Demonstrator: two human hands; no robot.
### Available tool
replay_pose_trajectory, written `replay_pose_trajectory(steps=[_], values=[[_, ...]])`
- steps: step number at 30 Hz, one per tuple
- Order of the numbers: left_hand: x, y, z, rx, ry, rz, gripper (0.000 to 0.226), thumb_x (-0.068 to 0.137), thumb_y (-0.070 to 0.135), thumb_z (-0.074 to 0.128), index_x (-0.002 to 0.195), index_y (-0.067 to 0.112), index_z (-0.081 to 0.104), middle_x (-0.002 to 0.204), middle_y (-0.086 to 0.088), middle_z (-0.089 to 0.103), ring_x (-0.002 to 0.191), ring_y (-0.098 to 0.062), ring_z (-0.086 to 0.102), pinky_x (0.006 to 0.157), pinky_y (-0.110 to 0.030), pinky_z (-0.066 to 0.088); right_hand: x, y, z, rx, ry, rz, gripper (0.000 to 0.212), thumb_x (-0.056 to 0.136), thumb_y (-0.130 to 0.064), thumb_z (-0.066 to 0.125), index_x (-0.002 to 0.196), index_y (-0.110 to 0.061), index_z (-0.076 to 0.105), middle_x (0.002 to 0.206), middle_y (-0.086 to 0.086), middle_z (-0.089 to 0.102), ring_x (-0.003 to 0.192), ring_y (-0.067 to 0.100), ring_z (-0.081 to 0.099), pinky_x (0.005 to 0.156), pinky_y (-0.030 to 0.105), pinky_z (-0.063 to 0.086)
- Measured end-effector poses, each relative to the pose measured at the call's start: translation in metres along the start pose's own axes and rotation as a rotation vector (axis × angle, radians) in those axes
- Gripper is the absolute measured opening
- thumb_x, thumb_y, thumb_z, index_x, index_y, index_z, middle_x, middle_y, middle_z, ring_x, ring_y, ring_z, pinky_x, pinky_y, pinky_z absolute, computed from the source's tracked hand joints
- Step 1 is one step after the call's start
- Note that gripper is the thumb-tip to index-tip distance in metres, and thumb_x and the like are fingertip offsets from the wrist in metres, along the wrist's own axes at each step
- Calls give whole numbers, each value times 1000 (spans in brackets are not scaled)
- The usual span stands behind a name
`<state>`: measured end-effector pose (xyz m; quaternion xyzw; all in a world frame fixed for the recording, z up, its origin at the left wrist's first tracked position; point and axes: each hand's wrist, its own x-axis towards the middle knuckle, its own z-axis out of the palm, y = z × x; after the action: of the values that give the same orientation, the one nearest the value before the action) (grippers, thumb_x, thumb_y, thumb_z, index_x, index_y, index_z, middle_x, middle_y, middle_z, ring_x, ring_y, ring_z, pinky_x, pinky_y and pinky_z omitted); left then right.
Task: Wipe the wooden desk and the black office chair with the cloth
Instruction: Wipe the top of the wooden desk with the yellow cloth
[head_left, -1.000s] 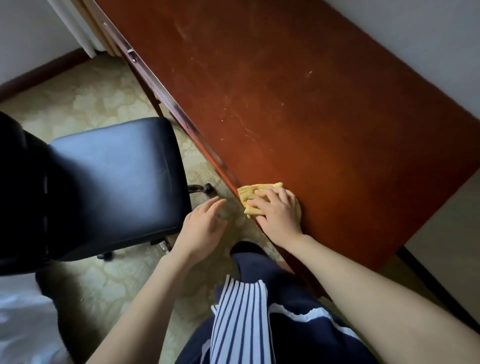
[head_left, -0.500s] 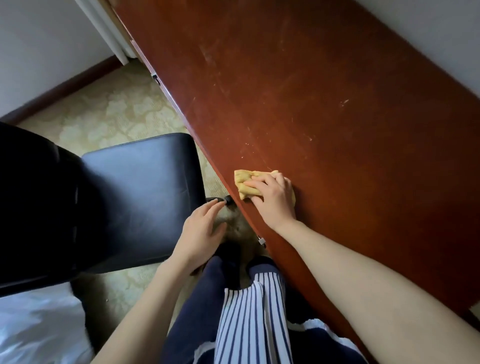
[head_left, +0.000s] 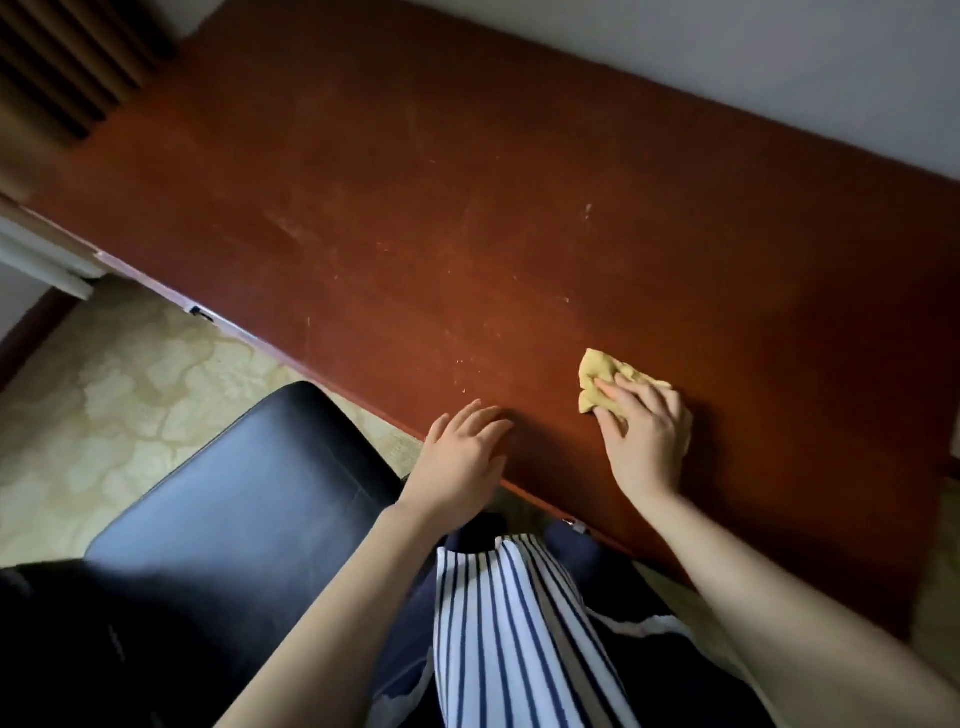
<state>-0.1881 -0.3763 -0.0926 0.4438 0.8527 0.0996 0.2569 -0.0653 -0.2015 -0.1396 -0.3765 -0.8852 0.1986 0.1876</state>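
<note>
Right hand: fingers spread fairly straight over the bunched yellow cloth, palm down, pressing it flat to the table. No pinch visible; we read this as a flat press, not a curled grip. The cloth sits near the front edge, toward the right end, its left part sticking out past the fingertips.

Left hand: fingers relaxed and extended, holding nothing, lying over the front edge of the table left of the cloth. Whether it actually touches the wood we cannot tell.

Table: dark red-brown top with pale specks and faint smears over the middle and left part, up toward the back edge by the wall. We judge most of the top is not yet wiped.

Chair: black seat just off the front edge, left of the person's legs, over a patterned floor. Untouched by the cloth at present.

Risks, as we judge them:
- The cloth is crumpled, so only a small patch meets the wood; strokes may leave strips between passes.
- With pressure only from flat fingers, the loose left part may fold under or slip out on a fast stroke.
- A stroke toward the front edge could push crumbs onto the chair seat or floor.
- The far left corner is a long reach.
</note>
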Motion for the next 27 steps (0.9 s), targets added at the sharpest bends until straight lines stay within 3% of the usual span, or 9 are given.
replay_pose_trajectory(steps=[4, 8, 11, 14, 18, 21, 27], values=[[18, 8, 0, 99, -114, 187, 57, 98, 25, 42, 151, 21, 21, 160, 4, 8, 147, -12, -3, 116, -35, -5, -38, 3, -8, -39, -42, -121, 35, 68, -10, 83, 101, -20, 75, 103, -3, 70, 93, 29, 59, 81, 47, 46], [28, 17, 4, 208, -185, 293, 63, 98, 26, 37, 153, 17, 6, 160, 0, -5, 146, -12, -9, 116, -36, -8, -65, 19, -26, -52, -138, -224, 39, 65, -6, 84, 101, -19, 75, 107, -2, 70, 97, 24, 58, 83, 41, 43], [32, 26, 6, 213, -211, 256, 63, 100, 28, 34, 153, 16, 2, 160, -1, -7, 146, -12, -9, 116, -36, -7, -66, 38, -45, -93, -152, -254, 41, 65, -5, 85, 102, -19, 75, 106, -3, 70, 97, 18, 52, 81, 39, 43], [32, 38, 7, 204, -250, 195, 65, 100, 30, 35, 152, 17, -1, 160, 0, -7, 147, -11, -7, 117, -37, -5, -47, 66, -68, -118, -114, -191, 43, 63, -3, 85, 103, -16, 75, 103, 0, 71, 91, 25, 59, 75, 44, 50], [29, 45, 11, 226, -253, 139, 65, 102, 32, 33, 152, 15, -4, 160, 0, -9, 147, -11, -6, 118, -38, -3, -5, 97, -85, -181, -106, -88, 40, 67, -1, 82, 104, -12, 74, 102, 6, 71, 89, 32, 60, 73, 43, 48], [27, 50, 15, 196, -236, 89, 67, 101, 32, 36, 152, 17, -4, 160, 2, -11, 146, -11, -8, 117, -38, -3, 40, 110, -84, -219, -130, 26, 34, 77, -6, 75, 110, -13, 71, 109, 8, 68, 95, 33, 55, 77, 42, 44], [23, 67, 30, 140, -238, -66, 79, 94, 44, 46, 151, 30, -7, 159, 6, -16, 146, -11, -10, 116, -45, -3, 110, 101, -67, -256, -215, 66, 32, 90, -20, 62, 122, -23, 60, 126, 2, 56, 113, 27, 44, 88, 41, 38]])
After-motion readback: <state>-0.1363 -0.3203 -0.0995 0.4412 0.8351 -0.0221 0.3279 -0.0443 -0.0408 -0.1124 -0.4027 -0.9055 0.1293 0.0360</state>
